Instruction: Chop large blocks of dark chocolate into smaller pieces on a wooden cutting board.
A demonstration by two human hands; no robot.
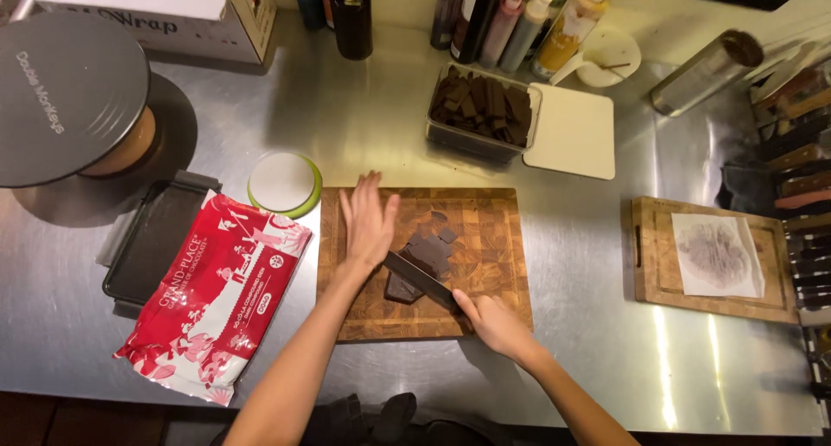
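Head view. Chopping step in hand: knife (421, 279) gripped in right hand (490, 318), left hand (367, 224) pressed flat, fingers spread, on its spine; chocolate block (421, 264) lies mid cutting board (424, 264), near the table's front edge. Steady downward pressure is judged needed.

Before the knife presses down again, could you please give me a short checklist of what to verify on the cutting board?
1. Right hand grips the knife by its handle: ok.
2. Left hand lies flat with fingers spread, its palm pressing on the tip end of the blade: ok.
3. Left fingertips clear of the cutting edge: cannot tell, the hand hides the blade tip.
4. Dark chocolate pieces sit under the blade, near the middle of the wooden cutting board: ok.
5. Board lies flat on the steel counter: ok.
6. Red and white bag lies off the board, though close to its left edge: ok.
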